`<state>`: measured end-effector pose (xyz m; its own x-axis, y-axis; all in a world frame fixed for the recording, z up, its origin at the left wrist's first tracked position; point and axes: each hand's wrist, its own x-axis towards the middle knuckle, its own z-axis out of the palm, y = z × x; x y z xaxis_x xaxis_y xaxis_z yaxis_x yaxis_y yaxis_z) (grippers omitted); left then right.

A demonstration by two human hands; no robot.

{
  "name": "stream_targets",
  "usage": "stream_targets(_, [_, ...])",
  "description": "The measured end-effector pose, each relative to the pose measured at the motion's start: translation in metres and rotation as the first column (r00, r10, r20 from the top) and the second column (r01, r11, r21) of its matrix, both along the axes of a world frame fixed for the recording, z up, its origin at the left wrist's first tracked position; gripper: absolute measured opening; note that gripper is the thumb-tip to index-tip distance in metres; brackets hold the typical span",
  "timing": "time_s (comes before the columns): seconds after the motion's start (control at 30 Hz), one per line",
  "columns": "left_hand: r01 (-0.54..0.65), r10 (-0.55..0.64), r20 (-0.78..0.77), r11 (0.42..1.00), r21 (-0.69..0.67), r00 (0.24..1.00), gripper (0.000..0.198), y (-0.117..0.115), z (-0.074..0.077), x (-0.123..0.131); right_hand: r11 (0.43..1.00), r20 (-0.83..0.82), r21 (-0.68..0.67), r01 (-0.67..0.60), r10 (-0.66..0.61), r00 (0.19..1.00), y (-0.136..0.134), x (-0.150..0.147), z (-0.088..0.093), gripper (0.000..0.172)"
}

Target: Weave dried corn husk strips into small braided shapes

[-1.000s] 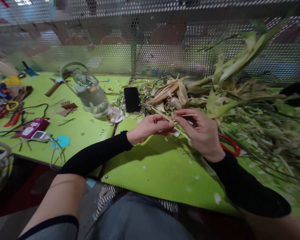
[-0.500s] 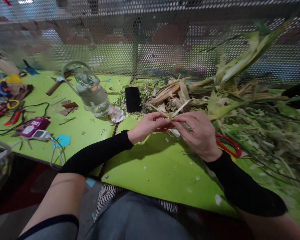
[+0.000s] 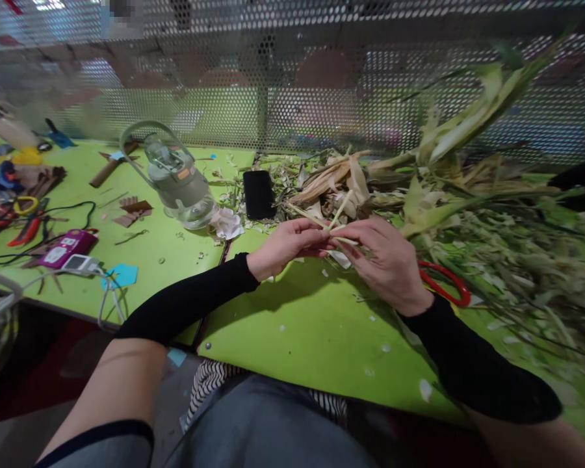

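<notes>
Over the green table my left hand and my right hand meet, fingertips pinched together on thin pale leaf strips. The strips cross between the fingers and stick up toward the pile of dry husks. Both forearms wear black sleeves. Red-handled scissors lie on the table just behind my right wrist, partly hidden by it.
A black phone lies flat beyond my hands, with a clear water jug and crumpled tissue to its left. Long green leaves and stalks heap up on the right. Tools, cables and a pink device sit far left. Perforated metal screen behind.
The leaf strips have been turned and folded between my fingers; their free ends now point up and back. My right hand's fingers have closed further onto the strips. Both hands stay in place.
</notes>
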<state>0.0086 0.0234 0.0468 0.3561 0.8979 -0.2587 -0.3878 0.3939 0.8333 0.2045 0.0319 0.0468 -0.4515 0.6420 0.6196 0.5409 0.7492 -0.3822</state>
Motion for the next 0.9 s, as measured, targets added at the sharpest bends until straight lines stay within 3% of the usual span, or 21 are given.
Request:
stream_targets(0.13, [0.061, -0.06, -0.016, 0.995, 0.081, 0.998, 0.012, -0.001, -0.004, 0.002, 0.993, -0.114, -0.047, 0.111, -0.116, 0.987, -0.004, -0.003, 0.004, 0.015])
stream_targets(0.3, [0.092, -0.086, -0.075, 0.992, 0.082, 0.993, 0.01, 0.001, -0.008, 0.003, 0.998, -0.089, -0.012, 0.064, -0.064, 0.994, -0.008, -0.004, 0.006, 0.009])
stream_targets(0.43, [0.058, -0.057, -0.051, 0.998, 0.017, 0.997, 0.006, 0.0, -0.003, -0.001, 0.996, -0.06, 0.064, 0.064, -0.06, 0.996, -0.005, -0.001, 0.002, 0.009])
stream_targets(0.53, [0.034, -0.033, -0.042, 0.999, 0.013, 0.999, 0.009, 0.0, 0.0, -0.001, 0.977, 0.017, 0.211, 0.04, -0.045, 0.999, -0.002, 0.001, 0.0, 0.007])
stream_targets(0.67, [0.042, -0.022, -0.136, 0.989, 0.144, 0.99, 0.008, 0.003, -0.007, 0.001, 0.906, 0.16, 0.42, -0.054, -0.015, 0.987, -0.001, 0.001, 0.001, 0.012])
stream_targets(0.9, [0.2, -0.077, -0.316, 0.903, 0.38, 0.946, 0.019, 0.005, -0.01, -0.002, 0.976, 0.081, 0.211, -0.044, 0.028, 0.996, -0.003, 0.0, 0.0, 0.014])
